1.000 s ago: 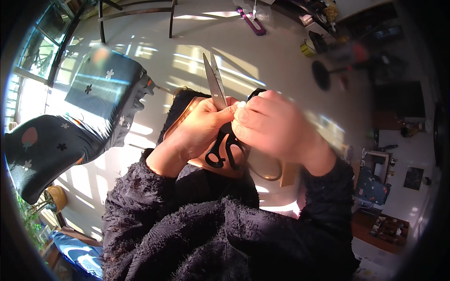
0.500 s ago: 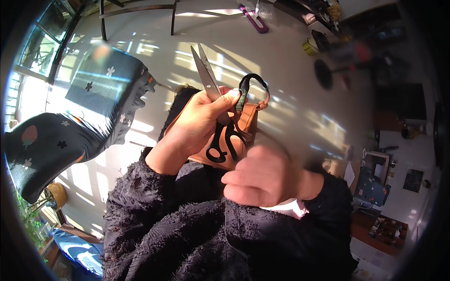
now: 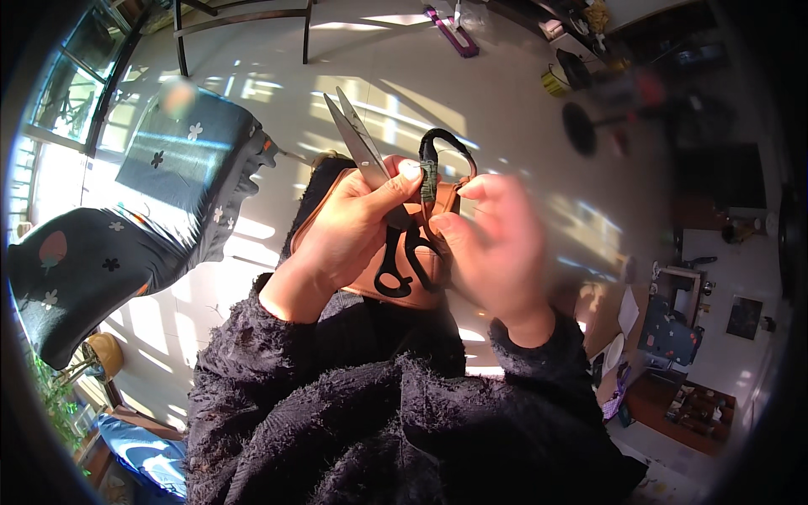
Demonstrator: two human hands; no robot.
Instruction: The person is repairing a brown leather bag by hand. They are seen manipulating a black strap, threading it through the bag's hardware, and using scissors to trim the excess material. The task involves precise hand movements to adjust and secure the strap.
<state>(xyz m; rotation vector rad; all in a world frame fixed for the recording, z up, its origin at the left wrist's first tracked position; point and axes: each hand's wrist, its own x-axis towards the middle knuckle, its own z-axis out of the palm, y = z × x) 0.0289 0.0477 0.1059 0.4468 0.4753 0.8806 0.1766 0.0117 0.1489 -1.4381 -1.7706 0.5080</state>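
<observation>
My left hand [image 3: 337,227] is closed around a pair of scissors [image 3: 357,139]. Their blades point up and away, slightly parted, and the black finger loops hang below my palm. Between the same hand's thumb and fingers is the wrapped part of a looped strap [image 3: 429,178], bound in dark cord and arching over to the right. Beneath lies a tan leather-like bag [image 3: 358,284], largely covered by my hands. My right hand [image 3: 501,244], partly blurred, is at the bag's right side. Its thumb and index finger are apart beside the strap; the other fingers are hard to make out.
To the left stands a seat with a grey patterned cover [image 3: 181,156]. A dark-legged piece of furniture [image 3: 244,25] is at the far side. Farther right are a purple object [image 3: 454,35] on the floor and a yellow container [image 3: 554,82]. A brown table [image 3: 656,396] stands at the lower right.
My right hand has moved up and away from my body to the strap, and its thumb and index finger have parted. The scissors and left hand have shifted slightly left.
</observation>
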